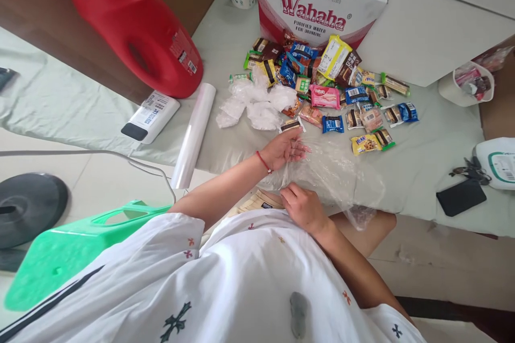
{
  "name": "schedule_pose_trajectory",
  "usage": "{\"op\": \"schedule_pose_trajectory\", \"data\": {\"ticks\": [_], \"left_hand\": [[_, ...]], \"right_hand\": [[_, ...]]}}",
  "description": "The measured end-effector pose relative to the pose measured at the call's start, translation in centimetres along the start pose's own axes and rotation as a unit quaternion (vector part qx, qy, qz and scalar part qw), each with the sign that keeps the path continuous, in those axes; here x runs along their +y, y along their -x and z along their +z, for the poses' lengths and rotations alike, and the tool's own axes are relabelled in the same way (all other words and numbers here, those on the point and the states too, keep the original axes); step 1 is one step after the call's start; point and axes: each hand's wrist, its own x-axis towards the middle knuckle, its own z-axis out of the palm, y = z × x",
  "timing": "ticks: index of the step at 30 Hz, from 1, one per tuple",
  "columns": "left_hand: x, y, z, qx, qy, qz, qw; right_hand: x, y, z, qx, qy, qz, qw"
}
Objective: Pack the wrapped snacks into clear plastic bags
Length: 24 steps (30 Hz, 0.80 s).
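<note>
A large clear plastic bag (341,166) lies spread over the bed's front edge and my lap. My left hand (285,150), with a red cord on its wrist, reaches over it. Its fingers are apart and loosely bent, with thin film around the fingertips. Nearer my body, my right hand (303,206) is closed in a pinch on the gathered edge of the bag. Just beyond my left hand lie crumpled white plastic bags (263,102) and a heap of small wrapped snacks, among them a pink packet (325,97) and a yellow one (366,144).
A white water carton (322,5) stands behind the snacks. To the left are a red jug (137,27), a film roll (193,136) and a white boxy device (151,117). A filled white cup (466,86), black wallet-like item (461,196) and keys (470,171) are on the right.
</note>
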Motion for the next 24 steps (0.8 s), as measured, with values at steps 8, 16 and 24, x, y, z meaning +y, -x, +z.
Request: {"op": "schedule_pose_trajectory", "data": {"ticks": [8, 16, 24], "left_hand": [[0.2, -3.3, 0.6, 0.086, -0.117, 0.226, 0.963], [-3.2, -3.2, -3.3, 0.220, -0.600, 0.509, 0.577], [-2.9, -0.9, -3.9, 0.085, -0.716, 0.423, 0.549]], "right_hand": [[0.9, 0.7, 0.8, 0.032, -0.001, 0.008, 0.999], [0.5, -0.3, 1.4, 0.032, -0.004, -0.003, 0.999], [-0.3, -0.1, 1.7, -0.032, -0.066, 0.019, 0.997]]}}
